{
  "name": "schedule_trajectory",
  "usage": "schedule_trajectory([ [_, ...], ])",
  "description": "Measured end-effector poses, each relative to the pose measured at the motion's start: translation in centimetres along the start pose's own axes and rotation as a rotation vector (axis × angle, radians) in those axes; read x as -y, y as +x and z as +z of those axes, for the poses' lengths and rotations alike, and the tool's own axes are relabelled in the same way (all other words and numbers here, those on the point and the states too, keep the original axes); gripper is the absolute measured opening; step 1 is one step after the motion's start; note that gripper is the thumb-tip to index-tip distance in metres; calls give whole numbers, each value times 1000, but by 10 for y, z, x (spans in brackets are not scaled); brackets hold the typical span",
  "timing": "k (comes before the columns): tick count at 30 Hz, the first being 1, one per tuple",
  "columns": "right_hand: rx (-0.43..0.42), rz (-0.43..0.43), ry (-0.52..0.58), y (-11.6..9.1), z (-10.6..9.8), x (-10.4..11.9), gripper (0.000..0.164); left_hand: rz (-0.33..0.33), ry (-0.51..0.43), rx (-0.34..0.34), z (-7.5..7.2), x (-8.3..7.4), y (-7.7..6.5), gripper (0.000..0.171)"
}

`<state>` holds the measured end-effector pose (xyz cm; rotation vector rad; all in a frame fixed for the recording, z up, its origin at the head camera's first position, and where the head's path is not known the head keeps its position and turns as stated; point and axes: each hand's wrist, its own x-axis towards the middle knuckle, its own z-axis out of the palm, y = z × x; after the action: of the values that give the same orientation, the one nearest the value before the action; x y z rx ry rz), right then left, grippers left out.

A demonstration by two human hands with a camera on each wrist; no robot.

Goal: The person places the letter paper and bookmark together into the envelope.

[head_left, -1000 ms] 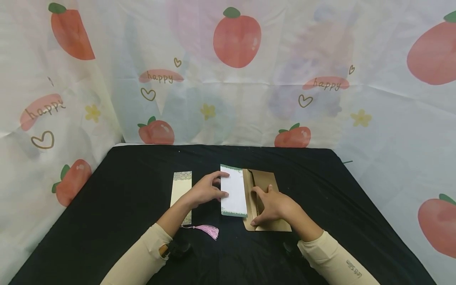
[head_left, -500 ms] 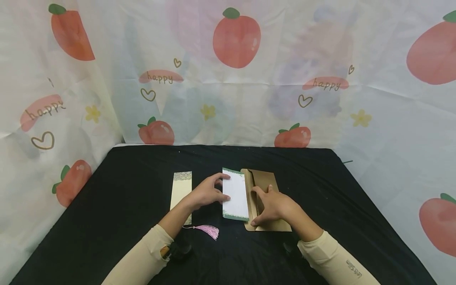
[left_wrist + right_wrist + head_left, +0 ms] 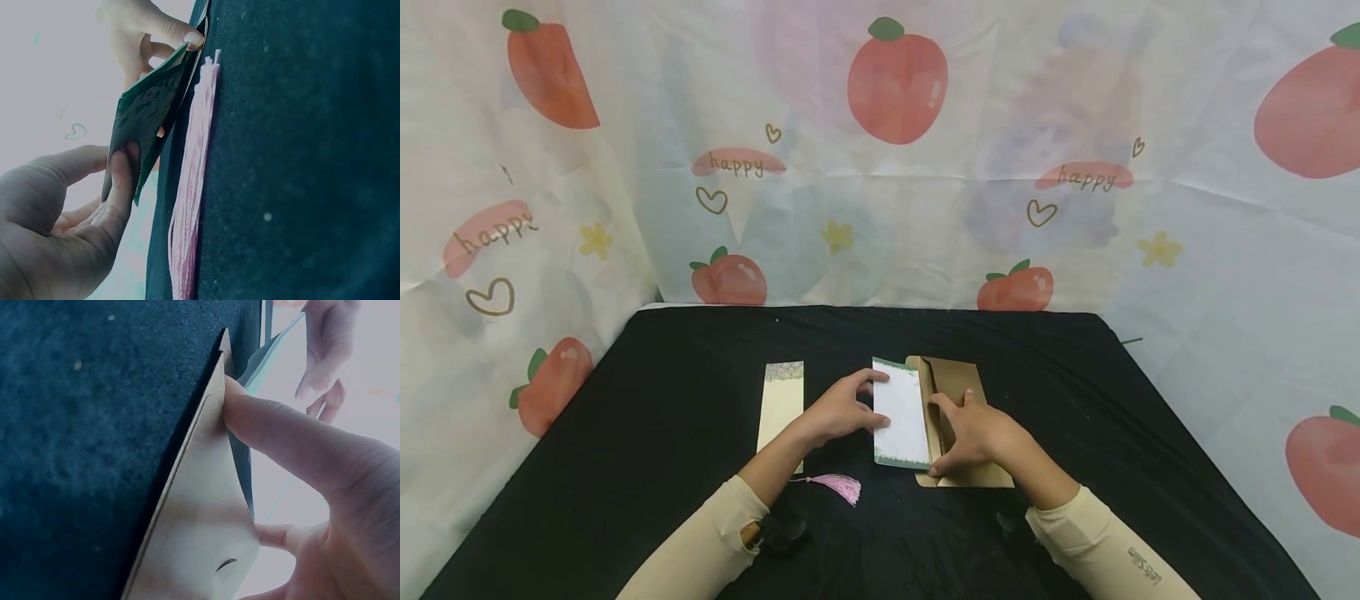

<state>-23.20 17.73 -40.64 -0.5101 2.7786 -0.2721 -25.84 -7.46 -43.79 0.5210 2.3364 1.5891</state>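
My left hand (image 3: 838, 408) pinches the left edge of a folded sheet of letter paper (image 3: 901, 421), white with green borders, between thumb and fingers. Seen from the left wrist, the paper's (image 3: 147, 112) dark green underside slants upward. To its right a brown kraft envelope (image 3: 958, 372) lies on the black cloth, its flap side toward the paper. My right hand (image 3: 981, 429) grips the envelope's mouth, thumb at the near end and fingers farther up; the right wrist view shows the envelope (image 3: 194, 506) bulging apart there. The paper's right edge lies over the flap, close to the right thumb.
A cream bookmark (image 3: 782, 396) with a patterned top lies left of the paper, partly behind the left forearm. Its pink tassel (image 3: 838, 487) stretches across the black cloth (image 3: 625, 467). A fruit-printed curtain (image 3: 880, 217) stands behind the table.
My left hand has moved the letter paper slightly right and toward me, so its lower corner now comes up to the right thumb. The right hand and envelope have stayed put.
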Motion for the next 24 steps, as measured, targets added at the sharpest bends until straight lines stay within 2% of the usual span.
schedule_trajectory([
  [11,-5,-4,-5,0,0,0,110,-3,36,-21,2,3,1,67],
  [24,3,-1,-9,-2,-2,3,112,21,18,-71,6,3,2,71],
])
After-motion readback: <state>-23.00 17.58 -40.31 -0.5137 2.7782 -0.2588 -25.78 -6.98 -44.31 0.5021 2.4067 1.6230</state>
